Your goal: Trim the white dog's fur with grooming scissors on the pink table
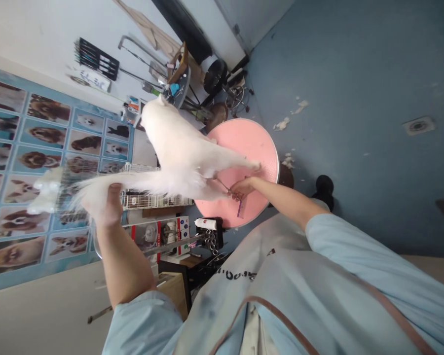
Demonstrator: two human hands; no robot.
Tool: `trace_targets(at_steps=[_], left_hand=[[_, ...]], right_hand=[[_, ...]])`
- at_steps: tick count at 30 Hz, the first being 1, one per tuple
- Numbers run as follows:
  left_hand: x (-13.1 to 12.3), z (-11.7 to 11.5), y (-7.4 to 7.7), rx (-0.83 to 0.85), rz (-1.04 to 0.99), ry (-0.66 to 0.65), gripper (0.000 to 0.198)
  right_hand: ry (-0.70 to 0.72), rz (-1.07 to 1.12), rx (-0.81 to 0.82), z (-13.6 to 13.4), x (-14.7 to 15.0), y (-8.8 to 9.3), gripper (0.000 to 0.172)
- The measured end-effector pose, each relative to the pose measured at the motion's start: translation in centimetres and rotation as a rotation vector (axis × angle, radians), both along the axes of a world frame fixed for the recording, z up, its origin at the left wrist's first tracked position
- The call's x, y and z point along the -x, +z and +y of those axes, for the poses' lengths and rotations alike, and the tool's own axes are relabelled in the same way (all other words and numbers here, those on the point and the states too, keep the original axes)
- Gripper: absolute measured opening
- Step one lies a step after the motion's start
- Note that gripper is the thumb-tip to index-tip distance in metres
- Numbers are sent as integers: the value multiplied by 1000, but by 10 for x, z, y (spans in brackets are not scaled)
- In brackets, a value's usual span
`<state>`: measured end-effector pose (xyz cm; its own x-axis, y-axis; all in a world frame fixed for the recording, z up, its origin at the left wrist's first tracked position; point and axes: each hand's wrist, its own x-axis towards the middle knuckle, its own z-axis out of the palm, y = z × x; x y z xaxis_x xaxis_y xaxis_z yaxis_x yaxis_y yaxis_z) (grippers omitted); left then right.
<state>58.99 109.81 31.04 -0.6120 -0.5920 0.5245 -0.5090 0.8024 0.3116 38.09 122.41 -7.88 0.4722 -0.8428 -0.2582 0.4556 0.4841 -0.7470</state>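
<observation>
A white dog [185, 143] stands on the round pink grooming table [261, 143], its head away from me. My left hand [109, 207] is closed round the end of the dog's long fluffy tail [144, 182] and holds it stretched out to the left. My right hand [243, 188] rests close to a hind leg, fingers wrapped round scissors [223, 185] whose blades point at the fur. A thin purple comb [240, 209] sticks out beneath the same hand; its held end is hidden.
Beside the table, a black holder [217, 231] carries a white bottle [206, 224] and several scissors. Wire cages [133, 199] stand behind the tail. Clumps of cut fur [281, 124] lie on the blue floor. A wheeled stool [237, 98] is near the wall.
</observation>
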Motion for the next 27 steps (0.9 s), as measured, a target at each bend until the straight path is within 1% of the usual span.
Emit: trace_targets(at_steps=[2, 3, 5, 8, 10, 12, 13, 15, 17, 21, 23, 25, 27], left_hand=[[-1, 2, -1, 187, -46, 94, 32], [-1, 3, -1, 238, -91, 125, 35], [-2, 3, -2, 269, -167, 156, 40], [-3, 1, -3, 334, -198, 216, 43], [-3, -1, -4, 363, -220, 227, 47], [-2, -3, -4, 387, -246, 202, 53], [-2, -4, -5, 403, -254, 180, 57], [-3, -4, -5, 428, -265, 139, 63], [-5, -4, -5, 419, -272, 121, 65], [-7, -1, -5, 390, -297, 110, 69], [-6, -1, -4, 414, -276, 85, 71], [-5, -1, -5, 417, -204, 75, 68], [-2, -2, -6, 392, -124, 82, 62]], right_hand=[[104, -73, -7, 1, -9, -11, 39], [107, -84, -7, 2, -13, -16, 45], [67, -86, -10, 4, -18, -24, 52], [78, -168, -31, 7, -21, -29, 50], [80, -172, -32, 9, -22, -28, 49], [45, -118, -29, 12, -25, -25, 49], [13, -99, -30, 14, -27, -24, 47], [-40, -94, -34, 19, -32, -19, 36], [-50, -81, -21, 25, -37, -14, 28], [-38, -3, 17, 35, -42, -8, 31], [-44, -8, 25, 38, -42, -6, 26], [-43, 4, 27, 38, -39, -5, 23], [-45, 44, 21, 34, -34, -3, 28]])
